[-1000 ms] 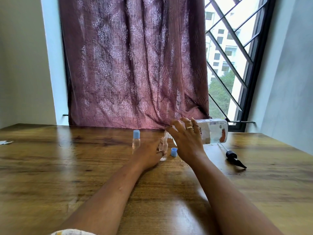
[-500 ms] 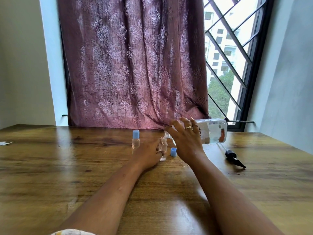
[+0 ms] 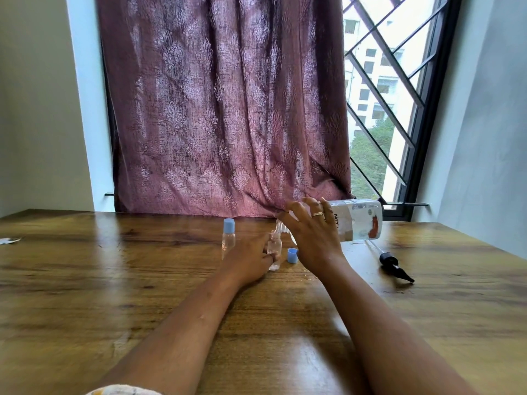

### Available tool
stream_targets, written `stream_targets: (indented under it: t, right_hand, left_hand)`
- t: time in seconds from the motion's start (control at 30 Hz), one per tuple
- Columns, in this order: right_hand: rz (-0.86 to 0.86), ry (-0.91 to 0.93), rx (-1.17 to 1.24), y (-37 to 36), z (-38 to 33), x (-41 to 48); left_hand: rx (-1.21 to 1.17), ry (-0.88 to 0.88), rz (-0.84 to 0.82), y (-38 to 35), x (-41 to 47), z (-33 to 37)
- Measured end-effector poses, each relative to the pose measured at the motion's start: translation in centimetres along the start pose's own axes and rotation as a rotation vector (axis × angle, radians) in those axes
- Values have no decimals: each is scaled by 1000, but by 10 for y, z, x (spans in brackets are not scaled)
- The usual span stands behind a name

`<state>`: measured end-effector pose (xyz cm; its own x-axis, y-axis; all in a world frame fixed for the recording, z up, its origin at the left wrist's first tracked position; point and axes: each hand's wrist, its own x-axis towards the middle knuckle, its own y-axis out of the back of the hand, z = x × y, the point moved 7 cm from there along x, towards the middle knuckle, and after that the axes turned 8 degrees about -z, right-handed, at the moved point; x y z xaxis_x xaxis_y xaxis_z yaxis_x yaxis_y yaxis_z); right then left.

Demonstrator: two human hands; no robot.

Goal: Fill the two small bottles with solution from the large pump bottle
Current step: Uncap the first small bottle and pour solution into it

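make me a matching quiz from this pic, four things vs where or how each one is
Things:
1. large bottle
2. capped small bottle
3. open small bottle
4. pump

States:
A. lying on the table, far right
B. upright, held by the left hand
C. tipped sideways in the right hand
D. standing alone, left of both hands

Pairs: 1-C, 2-D, 3-B, 4-A

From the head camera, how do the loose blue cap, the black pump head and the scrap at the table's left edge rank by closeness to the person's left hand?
From the left hand, holding the open small bottle:
1. Loose blue cap, just to its right.
2. Black pump head, well off to the right.
3. Scrap, far off at the left edge.
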<state>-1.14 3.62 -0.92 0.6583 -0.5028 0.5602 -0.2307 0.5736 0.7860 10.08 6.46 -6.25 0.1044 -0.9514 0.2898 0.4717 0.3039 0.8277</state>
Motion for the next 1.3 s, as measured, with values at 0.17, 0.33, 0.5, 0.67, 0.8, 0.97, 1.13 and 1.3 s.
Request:
stream_targets:
  t: [0.17, 0.33, 0.5, 0.67, 0.8, 0.97, 1.13, 1.3]
  right_hand:
    - [3, 2, -3, 0, 0, 0]
    - [1, 0, -14, -1, 0, 1]
    - [-4, 3, -14, -1, 0, 0]
    - [-3, 8, -3, -1, 0, 0]
    - [-4, 1, 5, -1, 1, 0]
    - [-8, 0, 8, -1, 1, 0]
    - [-15, 4, 7, -1, 0, 0]
    - [-3, 7, 2, -2, 0, 1]
  left_hand:
    - [-16, 2, -3, -1, 0, -1]
    - [-14, 3, 0, 0, 1, -2]
    - [-16, 8, 1, -1, 1, -2]
    - [8, 17, -8, 0, 2, -2]
    - [22, 22, -5, 0, 1, -2]
    - [29, 24, -14, 0, 2, -1]
    - [30, 37, -22, -1, 2, -2]
    - [18, 39, -20, 0, 2, -1]
